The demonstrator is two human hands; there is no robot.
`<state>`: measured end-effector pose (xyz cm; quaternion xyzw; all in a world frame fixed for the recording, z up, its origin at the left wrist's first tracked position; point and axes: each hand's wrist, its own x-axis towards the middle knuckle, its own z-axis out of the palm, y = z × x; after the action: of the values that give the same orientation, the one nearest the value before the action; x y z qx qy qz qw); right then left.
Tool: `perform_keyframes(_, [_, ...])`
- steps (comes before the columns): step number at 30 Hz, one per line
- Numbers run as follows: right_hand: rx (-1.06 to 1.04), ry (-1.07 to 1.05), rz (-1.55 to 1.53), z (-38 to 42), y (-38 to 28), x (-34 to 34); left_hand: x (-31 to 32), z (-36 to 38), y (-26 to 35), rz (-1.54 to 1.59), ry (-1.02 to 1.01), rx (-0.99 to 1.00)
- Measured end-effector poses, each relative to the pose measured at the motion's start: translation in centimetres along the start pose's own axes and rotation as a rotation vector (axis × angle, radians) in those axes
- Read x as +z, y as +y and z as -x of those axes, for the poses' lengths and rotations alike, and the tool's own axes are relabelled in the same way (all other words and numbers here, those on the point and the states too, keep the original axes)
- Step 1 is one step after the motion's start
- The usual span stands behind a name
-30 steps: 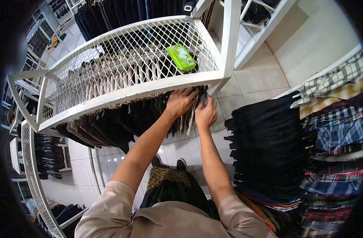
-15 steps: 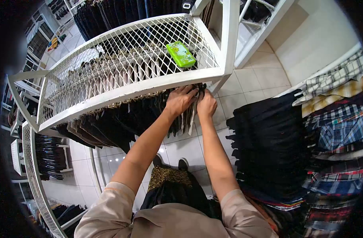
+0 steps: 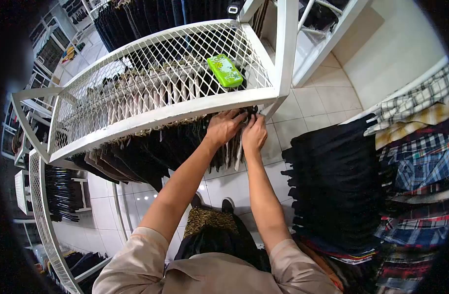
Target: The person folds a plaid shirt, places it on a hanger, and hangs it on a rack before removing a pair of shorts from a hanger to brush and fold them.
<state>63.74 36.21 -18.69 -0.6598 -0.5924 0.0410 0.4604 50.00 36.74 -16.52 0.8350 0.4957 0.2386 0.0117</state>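
Under the front rail of a white mesh rack, my left hand (image 3: 226, 127) reaches to the tops of the hanging garments (image 3: 197, 139), mostly black. Its fingers curl over the upper edge of a garment at the right end of the row. Close beside it, my right hand (image 3: 254, 134) is closed at the same spot, with its fingertips pinching the dark top edge. Pale beige garments (image 3: 233, 153) hang just below and between the hands. What exactly lies between the fingers is partly hidden.
A green patterned box (image 3: 225, 70) lies on the white mesh shelf (image 3: 151, 73) above my hands. To the right hang black garments (image 3: 332, 181) and plaid shirts (image 3: 420, 161). Tiled floor (image 3: 239, 183) shows beneath, and a white post (image 3: 285, 49) stands right of the shelf.
The view has shifted slightly. My right hand has turned a little and its fingers have moved at the garment's top edge. My left hand stays at about the same place.
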Motion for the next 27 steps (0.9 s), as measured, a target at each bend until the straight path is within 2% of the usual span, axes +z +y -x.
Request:
perform_keyframes(5, [0.12,-0.127,-0.112,-0.1,-1.0,-1.1,0.0,0.2,0.1,0.014,0.031,0.001])
perform_keyframes(11, [-0.029,-0.063,-0.101,0.5,0.8,-0.2,0.3,0.2,0.2,0.017,0.044,-0.012])
perform_keyframes(14, [0.128,-0.207,-0.098,0.0,-0.9,-1.6,-0.4,0.2,0.1,0.009,0.02,-0.011])
perform_keyframes(17, [-0.149,-0.041,-0.089,0.0,0.8,0.0,0.1,0.2,-0.1,0.023,0.06,0.022])
perform_keyframes(23, [0.008,-0.161,-0.12,-0.5,0.7,0.7,-0.1,0.3,0.0,0.022,0.033,0.021])
perform_keyframes(26, [0.175,-0.286,-0.137,-1.3,-0.9,-1.2,-0.4,0.3,0.0,0.021,0.047,0.031])
perform_keyframes(27, [0.072,-0.191,-0.127,-1.2,-0.3,-0.8,-0.2,0.3,0.0,0.025,0.058,0.031])
